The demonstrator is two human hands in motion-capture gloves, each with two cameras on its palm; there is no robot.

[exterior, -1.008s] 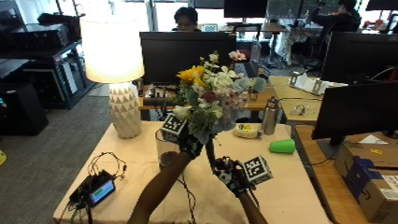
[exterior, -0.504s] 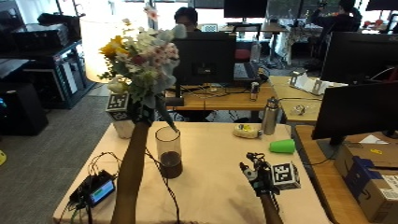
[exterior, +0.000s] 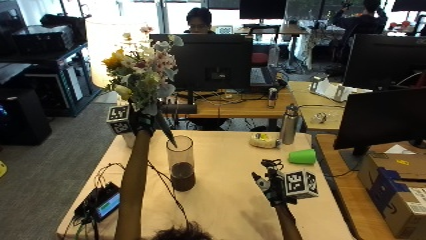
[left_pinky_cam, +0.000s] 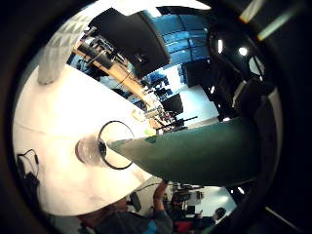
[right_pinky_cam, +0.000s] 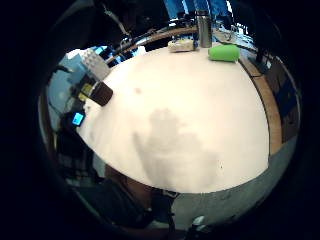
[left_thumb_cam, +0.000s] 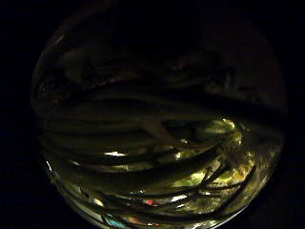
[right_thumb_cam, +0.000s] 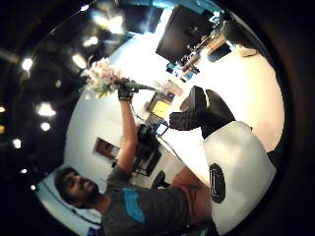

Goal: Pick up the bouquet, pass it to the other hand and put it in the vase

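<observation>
The bouquet has swung back from far out at the left of the frame, where it was half a second ago, and now hangs just above and left of the glass vase at centre. The left hand has its fingers wrapped round the wrapped stems, whose green tip points down toward the vase mouth. The handover looks done; lowering the stems in is what remains, I'd judge.

The right hand has dropped a little lower, at the lower right, over the white table, holding nothing, its fingers loosely spread.

The left little-finger palm view shows what the overhead one cannot: the green stem tip lies right across the vase rim, so the aim is close. The left thumb-side view is only dark stems pressed against the palm. The right thumb-side view catches the bouquet held high, with that hand's own fingers bare of anything.
</observation>
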